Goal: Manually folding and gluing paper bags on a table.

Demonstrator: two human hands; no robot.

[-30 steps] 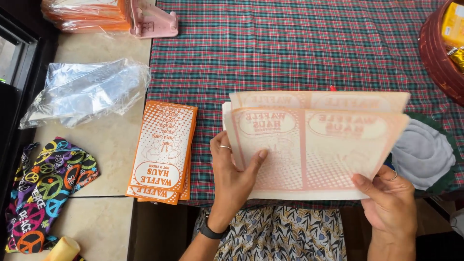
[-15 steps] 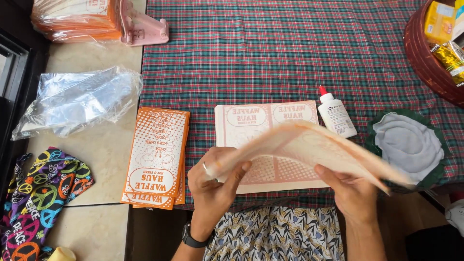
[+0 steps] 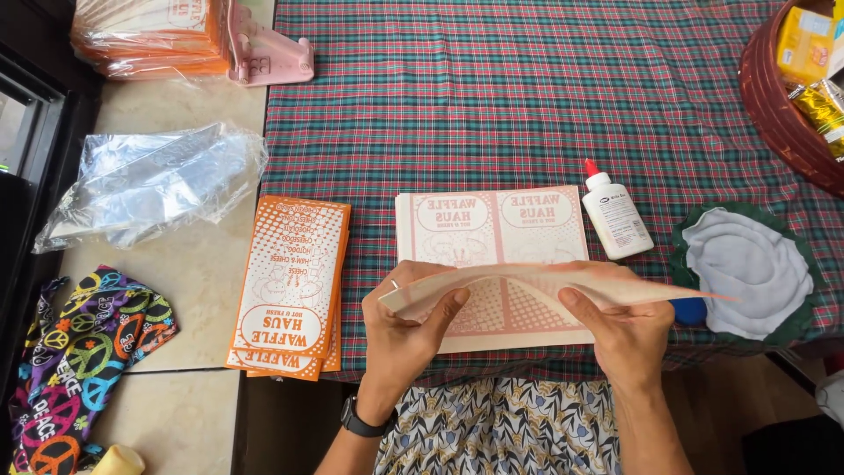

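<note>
On a plaid tablecloth (image 3: 527,97), left hand (image 3: 406,330) and right hand (image 3: 626,330) both grip 1 folded paper sheet (image 3: 545,283) above a printed stack (image 3: 492,229).

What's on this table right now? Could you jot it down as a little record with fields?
left hand: left hand holds the near-left edge of a bent printed sheet
right hand: right hand holds the same sheet from the right
under the sheet: flat stack of printed sheets on the plaid cloth
left of it: orange bag stack
right of it: white glue bottle, white cloth pad
far left: clear plastic wrap
</note>
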